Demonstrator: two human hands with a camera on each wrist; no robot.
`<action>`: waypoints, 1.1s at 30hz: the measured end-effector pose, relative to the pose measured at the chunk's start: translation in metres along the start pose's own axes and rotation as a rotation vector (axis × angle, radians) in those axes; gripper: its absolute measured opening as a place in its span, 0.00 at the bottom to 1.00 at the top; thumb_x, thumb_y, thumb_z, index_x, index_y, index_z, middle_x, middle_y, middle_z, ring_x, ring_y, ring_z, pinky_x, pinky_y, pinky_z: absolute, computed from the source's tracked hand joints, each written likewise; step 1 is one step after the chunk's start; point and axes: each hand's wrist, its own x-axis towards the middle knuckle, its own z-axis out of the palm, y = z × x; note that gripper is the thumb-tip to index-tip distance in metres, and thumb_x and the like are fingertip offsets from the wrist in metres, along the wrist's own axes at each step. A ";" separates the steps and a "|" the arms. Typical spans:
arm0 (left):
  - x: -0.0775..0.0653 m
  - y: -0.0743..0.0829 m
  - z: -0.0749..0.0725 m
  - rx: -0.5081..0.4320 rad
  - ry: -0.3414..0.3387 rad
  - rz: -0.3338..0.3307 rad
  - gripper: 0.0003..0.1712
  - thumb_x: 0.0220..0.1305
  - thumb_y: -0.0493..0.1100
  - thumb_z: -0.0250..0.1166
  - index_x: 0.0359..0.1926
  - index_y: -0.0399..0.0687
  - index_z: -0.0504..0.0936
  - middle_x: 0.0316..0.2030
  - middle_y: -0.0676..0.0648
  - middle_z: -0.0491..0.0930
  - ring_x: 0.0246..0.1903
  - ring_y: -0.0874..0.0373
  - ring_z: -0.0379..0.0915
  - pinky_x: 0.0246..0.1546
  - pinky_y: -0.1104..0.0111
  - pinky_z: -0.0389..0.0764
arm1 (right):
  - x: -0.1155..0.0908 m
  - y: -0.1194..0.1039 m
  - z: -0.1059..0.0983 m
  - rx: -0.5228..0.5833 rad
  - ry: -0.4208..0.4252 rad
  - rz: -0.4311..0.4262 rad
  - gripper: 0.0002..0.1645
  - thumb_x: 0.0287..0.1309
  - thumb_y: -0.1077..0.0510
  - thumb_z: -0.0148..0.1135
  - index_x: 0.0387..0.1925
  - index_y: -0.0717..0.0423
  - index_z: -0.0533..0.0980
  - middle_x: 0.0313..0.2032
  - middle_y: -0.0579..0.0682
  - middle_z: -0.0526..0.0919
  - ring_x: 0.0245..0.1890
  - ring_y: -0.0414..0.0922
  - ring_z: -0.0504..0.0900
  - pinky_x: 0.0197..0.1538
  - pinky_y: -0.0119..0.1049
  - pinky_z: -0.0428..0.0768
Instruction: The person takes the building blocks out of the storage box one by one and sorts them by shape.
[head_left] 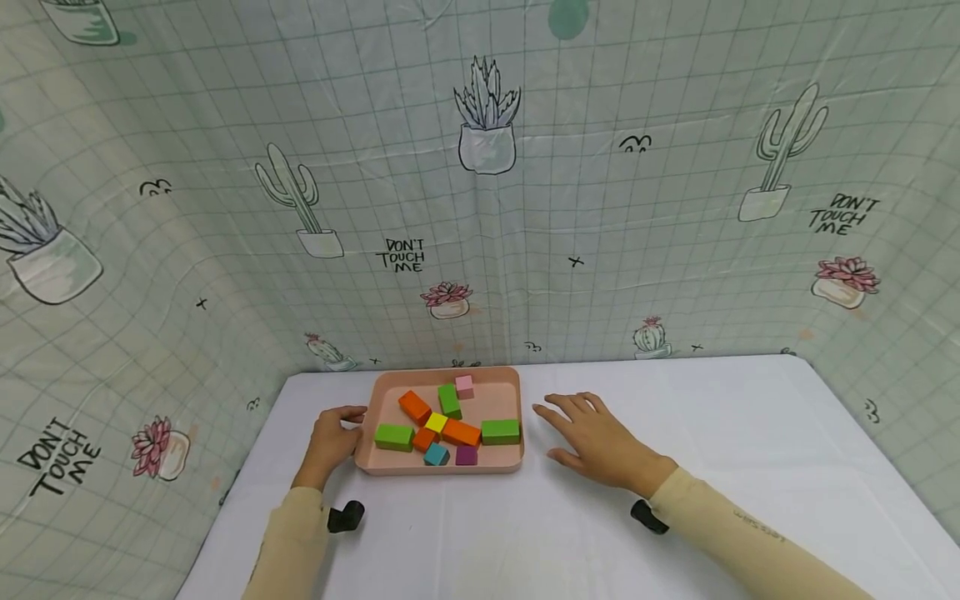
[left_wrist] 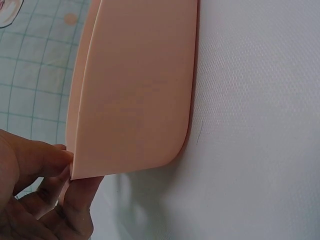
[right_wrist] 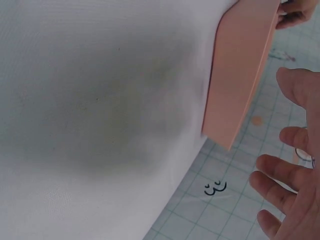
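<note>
Ideally, pinching the shallow pink plastic-looking tray (head_left: 495,402) in the left grip (head_left: 330,442), bring the spread, empty right grip (head_left: 600,442) to the opposite end without jostling multicoloured cuboid blocks (head_left: 437,424).

My head view looks forward and down from farthest back, over the table (head_left: 480,542) and patterned cloth (head_left: 562,192). The left-wrist view, turned sideways, faces the outer wall of the tray (left_wrist: 137,95) very close, past my left hand (head_left: 330,442). The right-wrist view looks across the table from farther off; tray and left hand show in all three.
</note>
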 end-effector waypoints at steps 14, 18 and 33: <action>-0.001 0.002 0.001 -0.004 0.001 -0.017 0.24 0.63 0.26 0.57 0.61 0.24 0.81 0.50 0.29 0.82 0.27 0.56 0.74 0.28 0.69 0.78 | 0.009 -0.005 0.000 0.014 -0.003 -0.027 0.41 0.68 0.43 0.71 0.74 0.56 0.70 0.68 0.58 0.75 0.65 0.56 0.75 0.69 0.57 0.70; -0.002 0.002 0.000 0.000 -0.002 -0.017 0.24 0.64 0.26 0.57 0.61 0.24 0.80 0.50 0.29 0.82 0.28 0.56 0.75 0.28 0.69 0.78 | 0.015 -0.007 0.001 0.005 -0.006 -0.037 0.40 0.68 0.44 0.71 0.74 0.56 0.70 0.68 0.57 0.75 0.66 0.56 0.75 0.70 0.57 0.70; -0.001 0.002 0.000 0.001 0.004 -0.019 0.25 0.63 0.26 0.56 0.61 0.25 0.80 0.51 0.29 0.82 0.27 0.57 0.73 0.27 0.70 0.76 | 0.043 -0.014 0.001 -0.061 0.049 -0.128 0.39 0.64 0.48 0.76 0.72 0.53 0.72 0.66 0.54 0.78 0.64 0.55 0.77 0.68 0.54 0.73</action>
